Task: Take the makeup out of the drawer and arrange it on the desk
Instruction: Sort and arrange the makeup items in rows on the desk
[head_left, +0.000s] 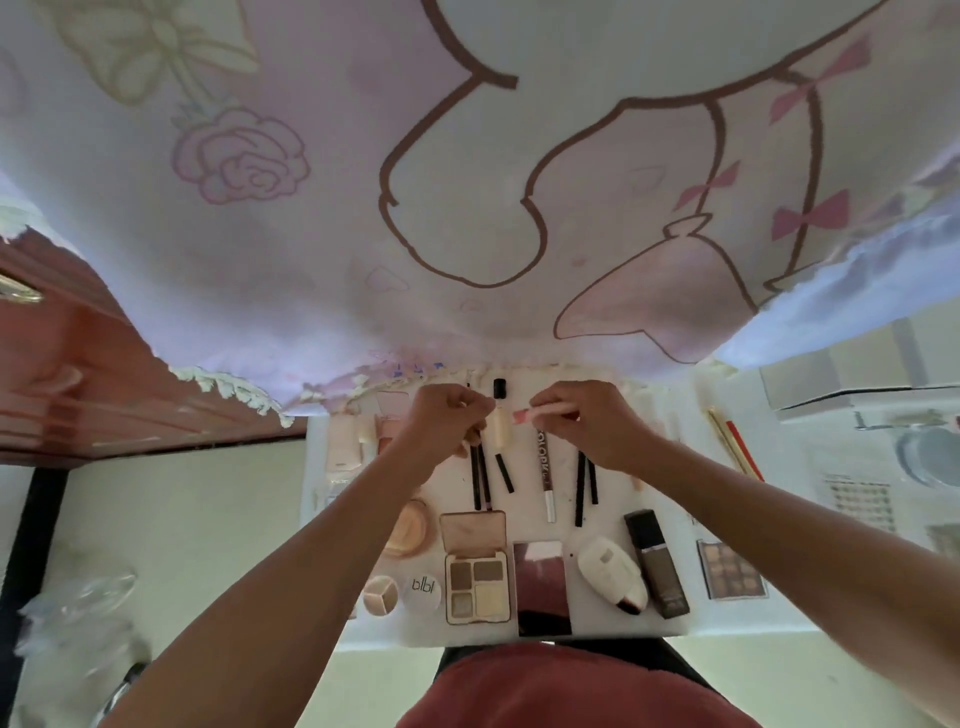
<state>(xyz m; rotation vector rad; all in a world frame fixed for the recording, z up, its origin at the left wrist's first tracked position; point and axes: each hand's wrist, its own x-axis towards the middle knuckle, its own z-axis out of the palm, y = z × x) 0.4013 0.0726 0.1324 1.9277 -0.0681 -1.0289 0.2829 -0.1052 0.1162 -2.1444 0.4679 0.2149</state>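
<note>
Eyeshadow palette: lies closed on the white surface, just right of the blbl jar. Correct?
Not closed. In the head view the eyeshadow palette lies open, lid folded back, four pans showing. It does lie on the white surface, just right of the blbl jar.

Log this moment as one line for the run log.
left hand: curled, contents unclear | right hand: holds pink tube | drawer: eyeshadow palette, foundation bottle, pencils inside

A pink cloth (311, 234) printed with roses and bows spreads above; crumpled clear plastic (78, 603) lies on the floor (182, 519), lower left
</note>
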